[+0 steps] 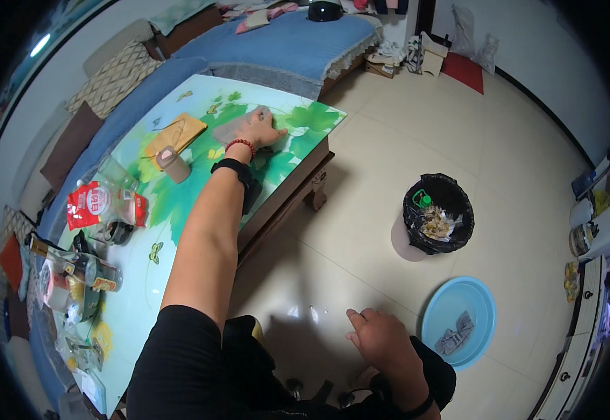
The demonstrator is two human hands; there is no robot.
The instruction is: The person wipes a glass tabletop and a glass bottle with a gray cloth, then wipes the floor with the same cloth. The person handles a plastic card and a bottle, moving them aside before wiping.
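My left hand [259, 130], with a red bead bracelet and a black watch at the wrist, presses a grey cloth [229, 129] flat on the leaf-patterned glass tabletop [168, 231]. Part of the cloth is hidden under the palm. To the left of that hand lie a yellow-orange notebook or folded cloth [179, 134] with glasses on it and a capped beige cup [175, 167]. My right hand [377, 333] hangs over the floor near my knee, its fingers loosely bent, holding nothing that I can see. Beside it stands a light blue basin [488, 304] with a grey cloth [456, 336] inside.
A waste bin with a black liner [465, 231] stands on the tiled floor. At the table's left are a clear glass [117, 173], a red-and-white plastic bag [90, 205], a bottle [82, 265] and several containers. A blue-covered sofa [279, 42] lines the far side; drawers [580, 325] stand right.
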